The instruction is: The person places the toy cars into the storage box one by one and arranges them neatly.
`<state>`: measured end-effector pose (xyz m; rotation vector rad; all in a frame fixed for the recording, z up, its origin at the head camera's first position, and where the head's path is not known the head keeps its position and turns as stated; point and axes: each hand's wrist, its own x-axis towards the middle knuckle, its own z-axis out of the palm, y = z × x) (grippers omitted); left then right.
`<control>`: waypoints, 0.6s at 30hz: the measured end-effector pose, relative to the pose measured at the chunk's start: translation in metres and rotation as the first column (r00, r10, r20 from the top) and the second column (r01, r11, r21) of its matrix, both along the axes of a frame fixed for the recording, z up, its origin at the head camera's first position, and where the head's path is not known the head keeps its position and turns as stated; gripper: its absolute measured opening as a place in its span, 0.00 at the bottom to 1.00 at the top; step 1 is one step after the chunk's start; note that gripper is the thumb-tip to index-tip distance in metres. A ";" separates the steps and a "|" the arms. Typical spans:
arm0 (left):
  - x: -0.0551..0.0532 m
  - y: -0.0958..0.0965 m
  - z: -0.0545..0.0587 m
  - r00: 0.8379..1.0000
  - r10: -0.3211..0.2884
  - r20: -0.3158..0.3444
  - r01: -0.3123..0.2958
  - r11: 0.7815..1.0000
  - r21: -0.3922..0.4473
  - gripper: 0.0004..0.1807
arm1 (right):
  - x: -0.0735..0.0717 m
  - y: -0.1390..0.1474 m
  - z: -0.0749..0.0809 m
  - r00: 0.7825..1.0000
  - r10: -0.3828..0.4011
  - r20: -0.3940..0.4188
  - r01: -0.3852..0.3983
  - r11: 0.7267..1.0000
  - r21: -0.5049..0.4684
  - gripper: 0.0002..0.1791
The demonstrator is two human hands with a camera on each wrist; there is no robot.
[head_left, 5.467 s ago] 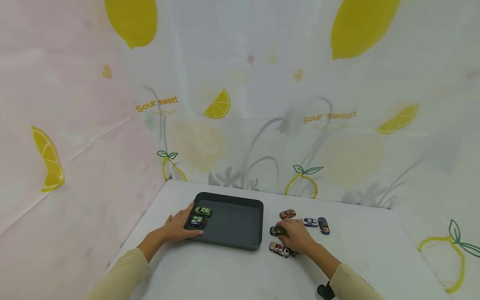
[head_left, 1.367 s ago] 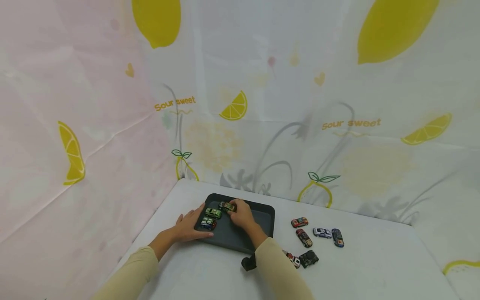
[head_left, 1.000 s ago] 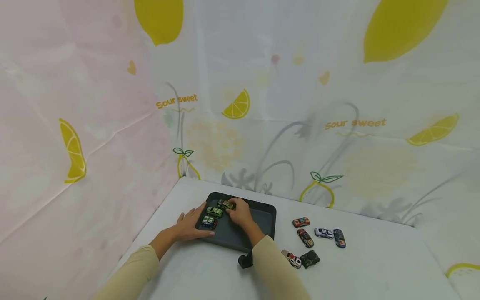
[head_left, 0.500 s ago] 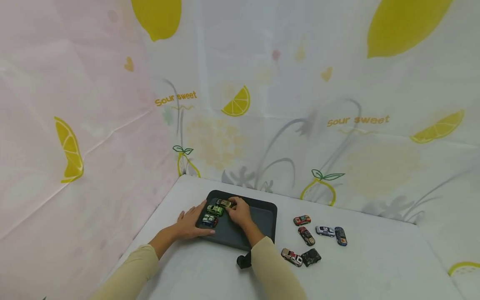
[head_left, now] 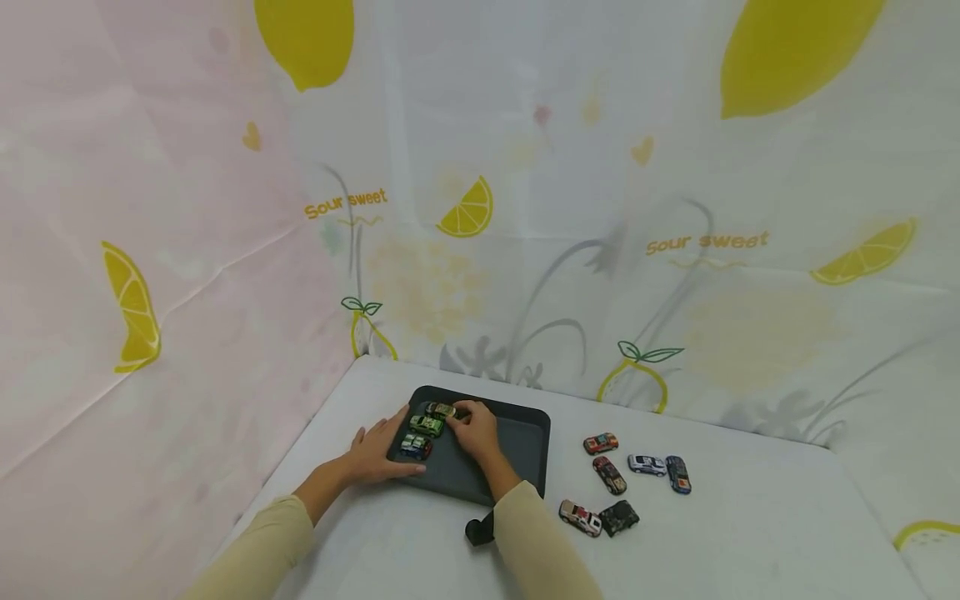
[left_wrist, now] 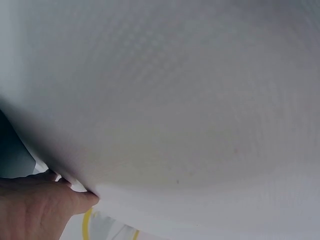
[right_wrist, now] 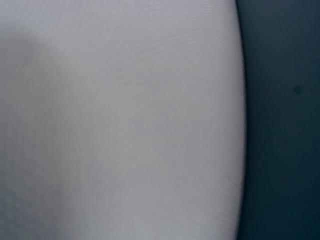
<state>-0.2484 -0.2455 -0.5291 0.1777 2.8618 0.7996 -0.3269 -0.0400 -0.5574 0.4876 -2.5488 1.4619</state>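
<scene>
Pinching: right hand (head_left: 478, 429), thumb and fingertips closed on right end of olive-brown car (head_left: 440, 410)
Olive-brown car: inside gray tray (head_left: 502, 454), far left corner, just beyond green car (head_left: 427, 426)
Left row: green car in middle, blue-and-white car (head_left: 416, 447) nearest the person; contact between them unclear
Left hand (head_left: 372, 452): spread wide, fingers along tray's left side, thumb along near edge
Gray tray: flat on white table (head_left: 712, 542)
Right of tray, far: orange-red car (head_left: 601, 443), red-and-black car (head_left: 609, 475) just nearer
Far right pair: silver-white car (head_left: 647, 465), dark blue car (head_left: 678, 474), side by side
Right of tray, near: white-and-red car (head_left: 581, 517), black car (head_left: 619, 517) just beside it
Backdrop: lemon-print cloth (head_left: 420, 108), "Sour sweet" lettering
</scene>
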 end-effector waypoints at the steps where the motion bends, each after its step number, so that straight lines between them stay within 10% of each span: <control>1: 0.000 0.000 0.000 1.000 0.000 -0.001 0.000 1.000 -0.001 0.64 | 0.000 -0.001 0.000 1.000 -0.006 0.005 0.006 1.000 -0.005 0.15; 18: -0.001 -0.001 -0.002 1.000 0.005 -0.008 -0.005 1.000 0.000 0.64 | -0.002 -0.004 -0.003 1.000 -0.028 0.004 0.028 1.000 0.009 0.15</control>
